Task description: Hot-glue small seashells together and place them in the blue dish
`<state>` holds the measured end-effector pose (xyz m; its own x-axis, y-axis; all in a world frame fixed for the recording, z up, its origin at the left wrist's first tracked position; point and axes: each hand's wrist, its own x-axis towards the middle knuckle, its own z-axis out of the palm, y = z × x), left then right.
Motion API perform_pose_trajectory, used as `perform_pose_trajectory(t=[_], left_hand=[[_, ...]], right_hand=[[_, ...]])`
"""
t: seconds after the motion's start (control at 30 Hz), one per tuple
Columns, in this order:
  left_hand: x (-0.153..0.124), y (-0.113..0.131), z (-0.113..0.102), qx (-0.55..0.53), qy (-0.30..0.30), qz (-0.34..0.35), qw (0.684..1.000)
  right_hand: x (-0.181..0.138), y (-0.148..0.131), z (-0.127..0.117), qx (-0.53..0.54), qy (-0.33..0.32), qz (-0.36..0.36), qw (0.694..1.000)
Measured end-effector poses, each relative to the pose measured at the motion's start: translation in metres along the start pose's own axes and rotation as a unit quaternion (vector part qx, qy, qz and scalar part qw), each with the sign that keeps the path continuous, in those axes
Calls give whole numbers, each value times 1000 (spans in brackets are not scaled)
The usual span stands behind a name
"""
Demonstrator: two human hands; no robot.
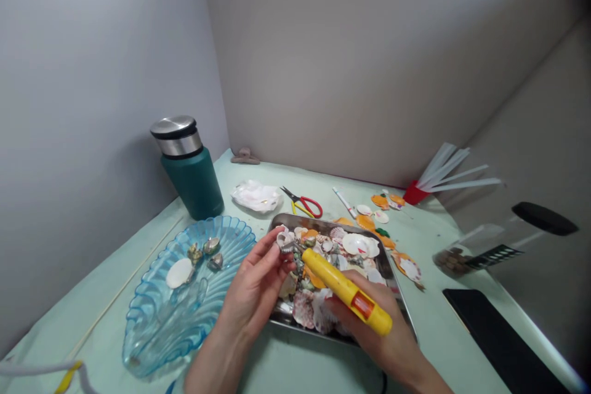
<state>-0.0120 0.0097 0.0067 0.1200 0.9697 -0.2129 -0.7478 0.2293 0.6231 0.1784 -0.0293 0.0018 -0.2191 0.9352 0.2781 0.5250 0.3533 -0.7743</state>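
Between the fingertips of my left hand (258, 280) is a small pale seashell (285, 240), held up over the tray's left side. My right hand (378, 320) is wrapped round a yellow glue gun (344, 286), its tip pointing at the shell. Whether the tip touches the shell, I cannot tell. Below both hands lies a metal tray (401, 295) filled with mixed seashells (303, 309), partly hidden by my hands. To the left of my left hand sits a blue shell-shaped dish (152, 295) with several shells in it.
A teal bottle (191, 181) stands behind the dish. Scissors (302, 202), a white packet (256, 196) and a marker (344, 202) lie behind the tray. Orange shell pieces (404, 263), a red cup of glue sticks (415, 192), a clear jar (462, 252) and a black phone (498, 338) are rightward.
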Motion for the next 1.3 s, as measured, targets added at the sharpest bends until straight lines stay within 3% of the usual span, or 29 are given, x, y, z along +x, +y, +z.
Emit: perform_pose_trajectory(t=[0.43,1.3], left_hand=[[2,-3,-4,24,-18,-2,1000],[-3,-5,-4,112,-9,35,993]], right_hand=[[1,7,-1,17,0,23,1000],[0,3,-7,-6,-32,-17,999]])
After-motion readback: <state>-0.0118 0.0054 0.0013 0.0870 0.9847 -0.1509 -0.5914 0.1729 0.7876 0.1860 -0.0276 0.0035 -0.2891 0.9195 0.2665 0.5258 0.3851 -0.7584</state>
